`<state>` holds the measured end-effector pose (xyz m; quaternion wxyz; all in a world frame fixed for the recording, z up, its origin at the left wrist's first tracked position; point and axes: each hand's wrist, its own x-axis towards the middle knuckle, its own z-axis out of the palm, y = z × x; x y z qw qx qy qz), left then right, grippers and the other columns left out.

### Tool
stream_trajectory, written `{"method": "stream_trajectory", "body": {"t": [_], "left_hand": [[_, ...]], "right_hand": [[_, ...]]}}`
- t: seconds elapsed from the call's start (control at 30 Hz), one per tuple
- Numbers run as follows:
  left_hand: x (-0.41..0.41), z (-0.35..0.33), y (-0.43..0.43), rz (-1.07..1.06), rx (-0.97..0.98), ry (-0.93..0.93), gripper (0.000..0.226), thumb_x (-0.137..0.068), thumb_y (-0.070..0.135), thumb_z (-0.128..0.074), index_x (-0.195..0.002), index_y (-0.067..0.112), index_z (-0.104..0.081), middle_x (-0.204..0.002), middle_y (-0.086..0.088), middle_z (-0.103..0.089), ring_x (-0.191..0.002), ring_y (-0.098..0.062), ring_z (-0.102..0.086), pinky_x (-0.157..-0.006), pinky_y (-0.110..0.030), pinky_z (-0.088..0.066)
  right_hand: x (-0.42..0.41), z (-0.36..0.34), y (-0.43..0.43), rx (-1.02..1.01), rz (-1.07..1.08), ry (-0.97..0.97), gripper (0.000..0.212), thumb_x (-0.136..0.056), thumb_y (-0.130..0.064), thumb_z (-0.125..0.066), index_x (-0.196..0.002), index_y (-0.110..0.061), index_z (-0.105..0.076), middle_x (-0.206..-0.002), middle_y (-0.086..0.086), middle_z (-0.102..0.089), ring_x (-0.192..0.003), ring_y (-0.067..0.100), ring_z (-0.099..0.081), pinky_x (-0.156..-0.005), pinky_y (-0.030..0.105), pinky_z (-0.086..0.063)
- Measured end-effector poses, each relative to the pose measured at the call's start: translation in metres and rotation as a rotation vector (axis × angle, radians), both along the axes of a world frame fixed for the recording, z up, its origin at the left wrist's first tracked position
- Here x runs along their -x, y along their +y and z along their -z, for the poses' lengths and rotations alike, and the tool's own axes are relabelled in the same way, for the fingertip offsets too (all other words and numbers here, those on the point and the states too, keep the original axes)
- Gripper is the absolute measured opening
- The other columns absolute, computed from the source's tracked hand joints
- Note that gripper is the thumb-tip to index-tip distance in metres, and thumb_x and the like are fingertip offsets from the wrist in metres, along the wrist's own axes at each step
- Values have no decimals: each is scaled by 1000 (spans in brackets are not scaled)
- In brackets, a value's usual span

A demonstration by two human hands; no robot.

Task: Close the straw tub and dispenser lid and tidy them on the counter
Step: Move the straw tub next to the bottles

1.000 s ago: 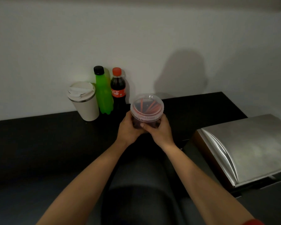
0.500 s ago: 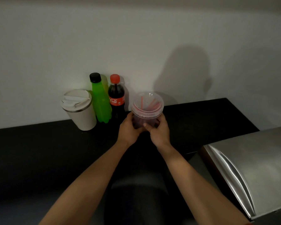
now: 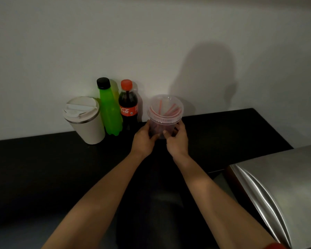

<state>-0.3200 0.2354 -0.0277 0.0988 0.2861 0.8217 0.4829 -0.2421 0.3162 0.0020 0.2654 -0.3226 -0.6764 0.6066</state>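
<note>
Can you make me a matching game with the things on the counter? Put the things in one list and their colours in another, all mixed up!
Things:
1. cup
2. left bottle
3. cola bottle
4. straws in the tub

Colours:
A. bright green
B. red and pink
C. cream white
D. dark brown with a red cap

Pairs: 1-C, 2-A, 3-D, 4-B

Straw tub [image 3: 164, 119]: clear round plastic, lid [image 3: 165, 105] seated on rim, red straws [image 3: 169, 111] leaning inside. Upright, at back of black bench [image 3: 232, 133]. Dispenser lid [image 3: 284, 191]: brushed steel, curved, lying shut at right.
</note>
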Motion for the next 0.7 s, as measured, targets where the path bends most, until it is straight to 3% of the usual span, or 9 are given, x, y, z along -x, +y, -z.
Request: {"method": "stream_trajectory", "body": {"t": [0.23,0.33,0.57,0.7], "left_hand": [[1,1,2,0,-1,2,46,-86,13,-65,-130,8,-51,-125,-12,-61,-115,-23,-57,-95,-25,-43],[1,1,2,6,-4,-2,47,-86,13,-65,-130,8,-50,-125,-12,-61,-116,-22,-57,-97,-30,-44],[-1,0,2,-15,-52,-50,50,-83,12,-68,-130,9,-51,-124,-10,-62,-114,-20,-58,-92,-21,-42],[-2,1,1,-18,-92,-94,52,-81,14,-72,-128,10,-52,-123,-9,-62,-114,-19,-58,-96,-27,-45]], "right_hand": [[2,4,1,13,29,10,64,-84,2,-59,-140,-19,-37,-130,1,-53,-115,9,-49,-92,19,-39],[3,7,2,17,41,-14,64,-84,1,-59,-140,-19,-35,-134,5,-50,-119,13,-49,-93,19,-38],[5,8,5,12,38,-40,65,-83,2,-59,-140,-19,-35,-135,8,-50,-121,19,-51,-97,25,-40],[2,8,4,17,32,-39,64,-84,0,-59,-140,-19,-36,-135,7,-51,-121,18,-51,-97,24,-39]]}}
